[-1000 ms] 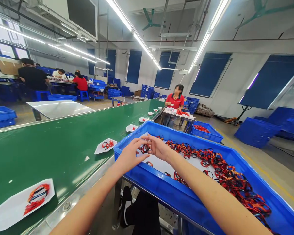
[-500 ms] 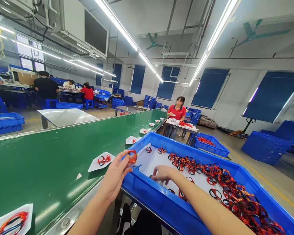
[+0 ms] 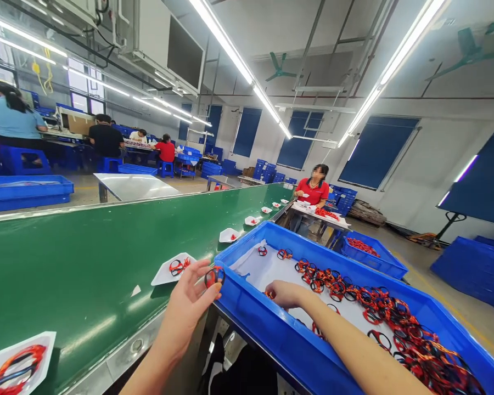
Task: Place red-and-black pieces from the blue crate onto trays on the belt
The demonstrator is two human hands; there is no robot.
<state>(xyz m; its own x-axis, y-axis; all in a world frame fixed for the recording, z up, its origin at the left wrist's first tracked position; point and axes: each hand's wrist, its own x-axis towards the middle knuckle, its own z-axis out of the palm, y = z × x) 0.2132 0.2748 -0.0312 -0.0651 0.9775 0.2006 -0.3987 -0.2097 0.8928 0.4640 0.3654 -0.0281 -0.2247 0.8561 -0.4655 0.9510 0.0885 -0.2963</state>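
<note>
My left hand (image 3: 189, 299) pinches a red and black ring-shaped piece (image 3: 214, 277) between thumb and fingers, just left of the blue tray's corner. Inside the white-lined blue tray (image 3: 263, 323), my right hand (image 3: 286, 294) has its fingers curled round a small red-orange piece (image 3: 269, 294) near the wall. Many similar red and black pieces (image 3: 428, 351) lie heaped along the tray's right side. On the green belt, a white dish (image 3: 164, 274) holding red and black pieces sits beside my left hand.
The green conveyor belt (image 3: 107, 247) carries more white dishes, one at the lower left (image 3: 45, 351). A person in red (image 3: 313, 192) works at a table beyond the tray. Another blue tray (image 3: 395, 264) stands at the right.
The view has turned left. The piece in my left hand has rotated, and my right hand's fingers have closed round a small piece in the tray.
</note>
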